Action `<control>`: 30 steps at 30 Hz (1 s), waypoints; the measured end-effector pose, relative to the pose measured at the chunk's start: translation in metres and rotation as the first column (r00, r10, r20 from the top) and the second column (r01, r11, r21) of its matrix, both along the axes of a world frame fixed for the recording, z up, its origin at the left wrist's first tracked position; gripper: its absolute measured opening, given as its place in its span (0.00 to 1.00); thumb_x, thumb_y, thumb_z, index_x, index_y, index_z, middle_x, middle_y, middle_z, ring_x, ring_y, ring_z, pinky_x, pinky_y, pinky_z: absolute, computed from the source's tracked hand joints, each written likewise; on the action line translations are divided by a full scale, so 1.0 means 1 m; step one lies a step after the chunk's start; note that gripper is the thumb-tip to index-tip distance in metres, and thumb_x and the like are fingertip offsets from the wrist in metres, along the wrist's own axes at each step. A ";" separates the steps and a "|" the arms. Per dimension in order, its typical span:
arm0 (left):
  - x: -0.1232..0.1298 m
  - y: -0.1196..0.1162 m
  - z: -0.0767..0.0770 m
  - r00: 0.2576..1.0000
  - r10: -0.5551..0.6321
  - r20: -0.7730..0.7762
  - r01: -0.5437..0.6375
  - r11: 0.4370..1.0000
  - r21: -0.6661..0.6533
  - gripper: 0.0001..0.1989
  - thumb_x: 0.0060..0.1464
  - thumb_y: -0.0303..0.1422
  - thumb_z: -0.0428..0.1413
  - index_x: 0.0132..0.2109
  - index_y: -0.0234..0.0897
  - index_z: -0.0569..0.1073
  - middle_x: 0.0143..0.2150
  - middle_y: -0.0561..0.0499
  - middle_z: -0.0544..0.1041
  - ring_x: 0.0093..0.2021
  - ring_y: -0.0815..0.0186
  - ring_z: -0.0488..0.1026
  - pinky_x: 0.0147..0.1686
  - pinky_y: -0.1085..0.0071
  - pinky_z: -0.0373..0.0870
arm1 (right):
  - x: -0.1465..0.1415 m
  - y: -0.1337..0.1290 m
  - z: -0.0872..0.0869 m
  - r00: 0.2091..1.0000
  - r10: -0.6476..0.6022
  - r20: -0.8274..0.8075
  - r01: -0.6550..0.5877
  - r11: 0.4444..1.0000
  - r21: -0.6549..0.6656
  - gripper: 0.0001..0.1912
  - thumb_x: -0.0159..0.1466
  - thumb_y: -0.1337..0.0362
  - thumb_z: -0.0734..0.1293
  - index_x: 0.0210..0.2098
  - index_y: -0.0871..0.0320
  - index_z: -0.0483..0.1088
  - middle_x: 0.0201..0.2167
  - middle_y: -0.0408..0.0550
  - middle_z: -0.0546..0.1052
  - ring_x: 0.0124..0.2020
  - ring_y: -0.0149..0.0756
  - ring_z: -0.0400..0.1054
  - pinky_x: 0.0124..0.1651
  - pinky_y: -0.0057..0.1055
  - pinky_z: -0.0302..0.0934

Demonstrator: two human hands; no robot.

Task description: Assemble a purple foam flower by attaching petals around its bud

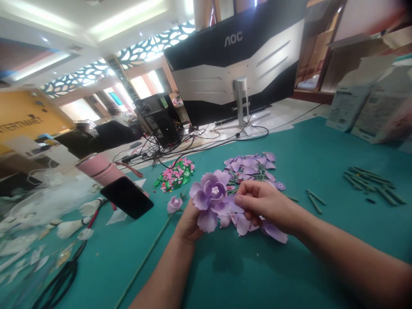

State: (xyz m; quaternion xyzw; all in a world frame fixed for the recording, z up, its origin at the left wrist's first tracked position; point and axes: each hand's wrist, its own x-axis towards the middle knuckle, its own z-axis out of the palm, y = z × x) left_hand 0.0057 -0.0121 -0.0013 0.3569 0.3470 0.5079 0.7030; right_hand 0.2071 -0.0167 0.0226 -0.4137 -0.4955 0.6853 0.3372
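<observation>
1. Bare forearms point(347, 253) are reaching in from the bottom and lower right.
2. Left hand point(189, 221) is supporting the lilac flower point(206, 199) at centre, seemingly leaving its face accessible; its fingers are hiding behind, so their closure cannot be told.
3. Right hand point(268, 204) is pinching a petal point(237, 207) between thumb and fingers at the flower's edge, apparently for fine control.
4. Loose petals point(249, 162) are lying just behind, seemingly for easy reach.

This is an office with a craft table in it: a large AOC monitor point(234, 64), an opened computer tower point(161, 120) and tangled cables point(154, 150) behind a green mat point(309, 159), and, far left, what seem to be seated people point(111, 128), partly blurred.
</observation>
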 end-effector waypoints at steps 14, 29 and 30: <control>-0.006 0.003 -0.012 0.993 0.116 0.021 -0.115 0.991 -0.062 0.31 0.30 0.33 0.74 0.45 0.37 0.73 0.32 0.52 0.80 0.39 0.57 0.80 0.45 0.64 0.77 | -0.007 -0.002 -0.003 0.998 -0.044 -0.046 0.042 0.998 -0.047 0.13 0.61 0.59 0.71 0.30 0.56 0.63 0.15 0.37 0.70 0.14 0.24 0.62 0.17 0.20 0.54; -0.006 0.005 -0.019 0.996 0.084 0.022 -0.083 0.996 -0.043 0.19 0.39 0.33 0.70 0.40 0.36 0.75 0.30 0.50 0.80 0.42 0.53 0.80 0.45 0.61 0.78 | -0.012 -0.004 -0.004 0.994 -0.089 -0.059 0.084 0.993 -0.087 0.11 0.63 0.61 0.68 0.30 0.56 0.62 0.15 0.37 0.70 0.15 0.23 0.62 0.18 0.20 0.54; -0.005 0.004 -0.019 0.996 0.087 0.027 -0.086 0.995 -0.044 0.20 0.39 0.33 0.71 0.40 0.36 0.75 0.30 0.51 0.80 0.41 0.53 0.80 0.44 0.61 0.78 | -0.012 -0.004 -0.004 0.994 -0.090 -0.058 0.085 0.992 -0.091 0.10 0.63 0.62 0.68 0.30 0.56 0.62 0.16 0.37 0.70 0.15 0.23 0.62 0.18 0.20 0.54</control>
